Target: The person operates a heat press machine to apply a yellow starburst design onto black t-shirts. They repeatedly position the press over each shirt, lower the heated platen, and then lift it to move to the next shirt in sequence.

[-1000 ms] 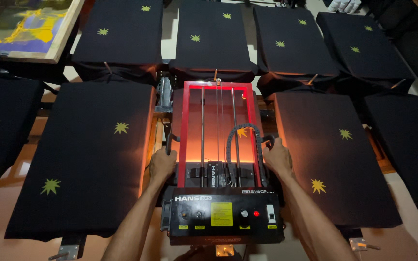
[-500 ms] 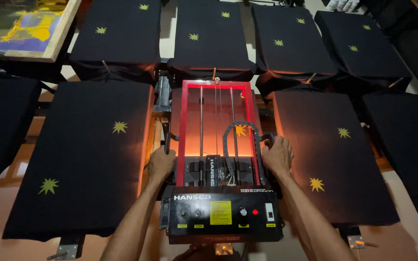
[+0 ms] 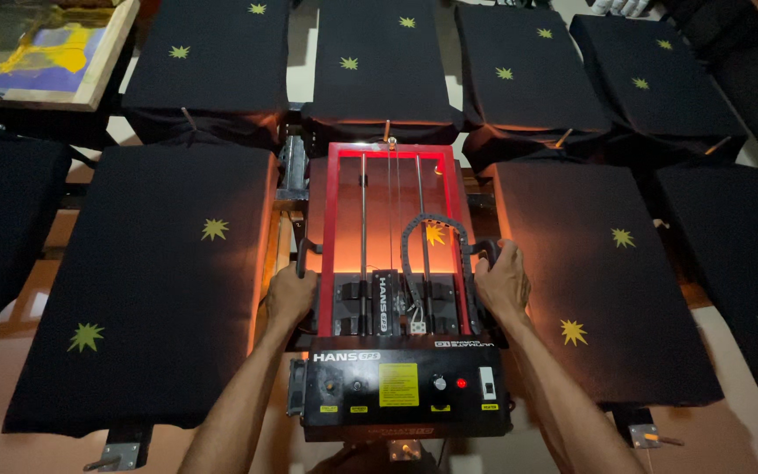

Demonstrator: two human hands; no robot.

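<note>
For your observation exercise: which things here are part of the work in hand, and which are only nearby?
In use:
left hand and right hand, gripping the side handles
red-framed heater, glowing orange
black cloth under it

Nearby:
other black cloths with yellow stars
wood-framed printing screen

Head camera looks steeply down, close above the red-framed dryer (image 3: 389, 263).

Red-framed, glowing flash dryer (image 3: 392, 263) lies over a black pallet.
</note>
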